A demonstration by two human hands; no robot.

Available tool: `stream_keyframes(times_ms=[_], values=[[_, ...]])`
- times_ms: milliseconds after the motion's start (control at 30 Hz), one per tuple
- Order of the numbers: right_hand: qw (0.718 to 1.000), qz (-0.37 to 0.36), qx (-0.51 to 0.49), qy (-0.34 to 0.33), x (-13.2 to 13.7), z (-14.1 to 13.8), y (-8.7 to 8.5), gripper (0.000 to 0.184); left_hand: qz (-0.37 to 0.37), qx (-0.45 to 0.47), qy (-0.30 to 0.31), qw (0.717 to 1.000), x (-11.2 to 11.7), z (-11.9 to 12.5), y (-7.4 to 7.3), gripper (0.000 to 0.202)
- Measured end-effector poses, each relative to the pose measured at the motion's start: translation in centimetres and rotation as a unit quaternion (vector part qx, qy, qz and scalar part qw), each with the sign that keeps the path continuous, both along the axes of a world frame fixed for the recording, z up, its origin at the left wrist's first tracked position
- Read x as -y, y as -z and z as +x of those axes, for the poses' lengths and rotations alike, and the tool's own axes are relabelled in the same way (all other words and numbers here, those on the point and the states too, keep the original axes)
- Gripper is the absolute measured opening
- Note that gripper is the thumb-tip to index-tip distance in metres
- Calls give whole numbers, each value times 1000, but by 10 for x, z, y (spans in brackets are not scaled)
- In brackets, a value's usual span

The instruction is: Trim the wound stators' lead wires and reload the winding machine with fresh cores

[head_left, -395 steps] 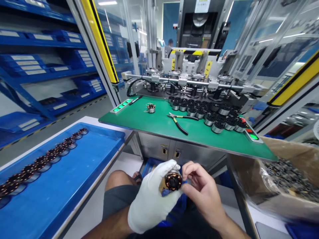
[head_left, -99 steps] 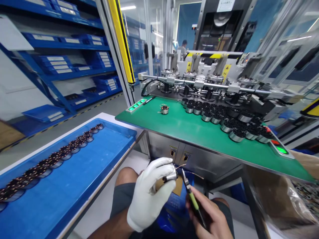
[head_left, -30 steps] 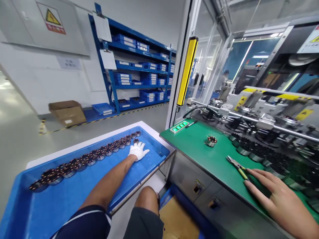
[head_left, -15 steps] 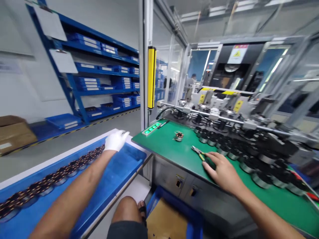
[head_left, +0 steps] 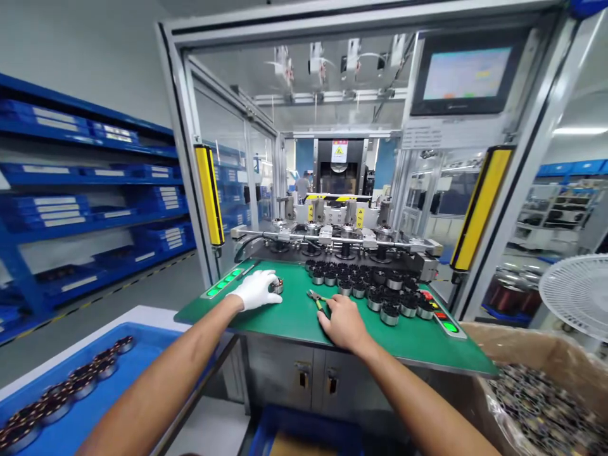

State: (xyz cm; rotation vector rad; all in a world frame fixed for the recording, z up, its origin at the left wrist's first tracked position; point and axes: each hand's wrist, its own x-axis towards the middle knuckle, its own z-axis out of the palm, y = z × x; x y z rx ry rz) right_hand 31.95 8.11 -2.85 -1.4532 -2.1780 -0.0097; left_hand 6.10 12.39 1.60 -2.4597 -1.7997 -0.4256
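Head view: my gloved left hand (head_left: 256, 291) is at the wound stator (head_left: 280, 287), thumb and fingers curved narrowly about its near side. The glove hides the contact, so I cannot tell whether the grip has closed. My bare right hand (head_left: 344, 320) is half-curled and holds the pliers (head_left: 315, 296) by their handles, the tips pointing away from me. Stator and pliers are near each other, not touching.

Handling note, my judgement: grip the stator by its metal side, not its copper windings, with light glove pressure; keep the plier tips turned off the windings and the right wrist steady.

Surface: green-topped counter (head_left: 289, 320). To the right, black-topped parts (head_left: 361, 278) stand close together; at the left edge, a strip of lit green buttons (head_left: 225, 282).

Room: lower left, a blue tray (head_left: 152, 332) with a row of wound parts (head_left: 80, 383). Lower right, an open carton (head_left: 479, 335). Behind the counter, a machine (head_left: 349, 237) between yellow posts (head_left: 209, 196); far left, blue shelving (head_left: 33, 234).
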Motion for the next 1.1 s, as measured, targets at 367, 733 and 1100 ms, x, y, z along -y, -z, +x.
stream_keyframes(times_ms=[367, 733, 1100], values=[[925, -5, -342, -165, 100, -1, 24, 28, 186, 141, 48, 971, 148, 69, 41, 4], [668, -340, -647, -140, 172, 16, 25, 36, 213, 149, 194, 946, 214, 109, 58, 34], [640, -528, -526, -187, 198, 51, 33, 40, -8, 453, 137, 881, 214, 112, 44, 24]])
